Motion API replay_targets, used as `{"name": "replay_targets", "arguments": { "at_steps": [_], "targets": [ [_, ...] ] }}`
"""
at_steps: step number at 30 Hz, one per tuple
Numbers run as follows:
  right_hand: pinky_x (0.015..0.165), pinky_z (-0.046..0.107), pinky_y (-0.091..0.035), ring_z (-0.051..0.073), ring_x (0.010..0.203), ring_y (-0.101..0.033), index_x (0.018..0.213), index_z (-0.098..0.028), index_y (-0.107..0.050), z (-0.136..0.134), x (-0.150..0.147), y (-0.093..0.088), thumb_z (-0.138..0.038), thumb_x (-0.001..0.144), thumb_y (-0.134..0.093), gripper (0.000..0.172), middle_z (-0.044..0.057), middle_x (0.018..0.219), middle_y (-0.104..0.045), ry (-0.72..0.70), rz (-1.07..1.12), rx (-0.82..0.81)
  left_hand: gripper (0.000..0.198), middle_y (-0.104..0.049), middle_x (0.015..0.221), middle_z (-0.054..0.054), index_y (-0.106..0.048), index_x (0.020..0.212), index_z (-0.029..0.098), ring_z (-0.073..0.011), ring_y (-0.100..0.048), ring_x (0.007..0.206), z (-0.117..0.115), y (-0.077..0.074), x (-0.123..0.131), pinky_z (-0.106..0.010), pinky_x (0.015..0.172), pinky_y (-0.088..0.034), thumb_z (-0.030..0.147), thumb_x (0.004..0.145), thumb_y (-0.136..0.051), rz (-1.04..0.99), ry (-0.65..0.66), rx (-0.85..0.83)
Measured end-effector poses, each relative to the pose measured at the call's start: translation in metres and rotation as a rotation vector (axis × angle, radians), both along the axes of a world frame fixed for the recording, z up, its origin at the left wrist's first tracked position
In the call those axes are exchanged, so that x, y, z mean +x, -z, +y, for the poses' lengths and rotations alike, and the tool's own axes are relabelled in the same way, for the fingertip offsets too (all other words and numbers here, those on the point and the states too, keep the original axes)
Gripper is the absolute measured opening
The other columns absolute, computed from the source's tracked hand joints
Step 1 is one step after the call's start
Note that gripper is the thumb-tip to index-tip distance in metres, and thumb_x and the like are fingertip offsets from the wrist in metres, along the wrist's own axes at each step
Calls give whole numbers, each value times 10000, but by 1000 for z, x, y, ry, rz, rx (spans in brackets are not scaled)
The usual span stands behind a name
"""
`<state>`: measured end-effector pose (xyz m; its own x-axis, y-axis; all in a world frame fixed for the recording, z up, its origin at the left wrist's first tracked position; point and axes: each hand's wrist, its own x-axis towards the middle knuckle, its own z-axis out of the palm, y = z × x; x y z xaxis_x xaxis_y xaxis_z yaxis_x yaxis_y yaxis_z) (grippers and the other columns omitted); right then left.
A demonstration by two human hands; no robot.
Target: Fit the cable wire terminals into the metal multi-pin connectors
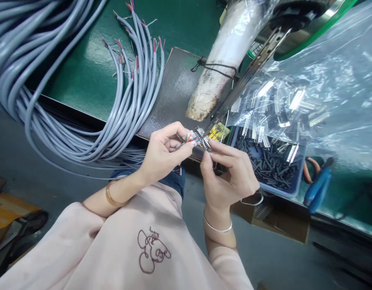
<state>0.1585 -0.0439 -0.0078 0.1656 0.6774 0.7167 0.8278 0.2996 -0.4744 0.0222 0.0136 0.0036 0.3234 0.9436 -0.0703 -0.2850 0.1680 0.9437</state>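
Observation:
My left hand (160, 155) is closed in a pinch on a cable end, whose thin coloured wires (189, 139) fan out between thumb and forefinger. Those wires meet a small metal multi-pin connector (203, 138). On the connector's right side, the fingertips of my right hand (230, 171) are pinched together, gripping its edge. A soldering iron (246, 82) slants down from above, its dark tip at the connector. Whether any wire is joined to a pin is too small to tell.
Grey cables (83, 121) with stripped ends lie at left. A wrapped white tube (225, 52) hangs above a dark board (176, 84). At right are a blue bin (297, 177) of black sleeves, bagged connectors (276, 100) and cutting pliers (320, 187).

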Motion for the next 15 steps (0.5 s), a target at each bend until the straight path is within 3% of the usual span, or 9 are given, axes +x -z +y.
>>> {"name": "replay_targets", "arguments": {
  "at_steps": [9, 15],
  "targets": [
    [737, 320, -647, 176, 848, -776, 844, -234, -688, 2, 0, -4, -129, 837, -753, 123, 12, 971, -801, -12, 6, 22, 160, -580, 718, 36, -553, 723, 171, -11, -473, 464, 3, -6, 1, -131, 395, -392, 175, 753, -710, -4, -5, 21],
    [715, 280, -625, 159, 829, -773, 828, -222, -639, 2, 3, 0, -122, 830, -745, 145, 14, 967, -803, -11, -103, 56, 209, -645, 777, 18, -522, 712, 172, 2, -449, 432, 4, -5, -2, -127, 372, -371, 178, 742, -728, 30, 25, -23]
  ]
}}
